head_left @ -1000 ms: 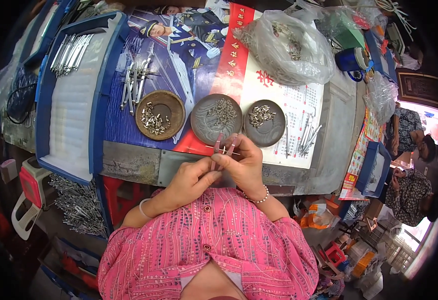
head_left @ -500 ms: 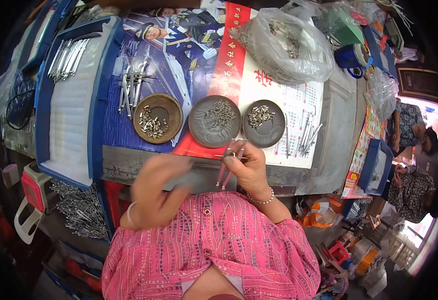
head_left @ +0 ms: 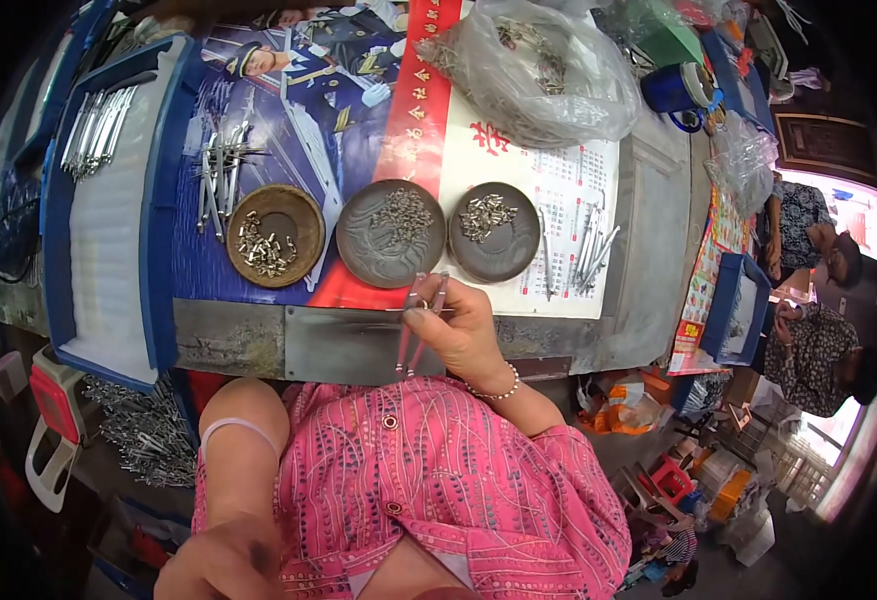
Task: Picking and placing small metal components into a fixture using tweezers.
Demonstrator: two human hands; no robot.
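Observation:
My right hand [head_left: 457,330] is closed around two thin metal rods [head_left: 409,345] with a pinkish sheen. They stand side by side, lower ends against my pink shirt. Whether something small is also pinched there is hidden. My left hand [head_left: 221,562] is near the lower left edge, on a bent arm with a bangle; its fingers are cut off and unclear. Beyond the right hand are a brown bowl [head_left: 231,258] with small metal sleeves [head_left: 264,250], a dark dish [head_left: 359,262] of tiny grey parts [head_left: 402,220], and another dark dish [head_left: 499,262] with short metal pieces [head_left: 486,216].
A blue tray [head_left: 164,230] with metal rods [head_left: 99,130] stands at left. Loose rods [head_left: 224,175] lie beside it, others [head_left: 594,250] at right. A clear plastic bag [head_left: 519,80] and a blue mug [head_left: 677,88] are farther back. Two people [head_left: 809,340] are far right.
My left hand has swung from in front of my shirt down to the lower left edge. My right hand still holds the rods. The whole view has shifted slightly.

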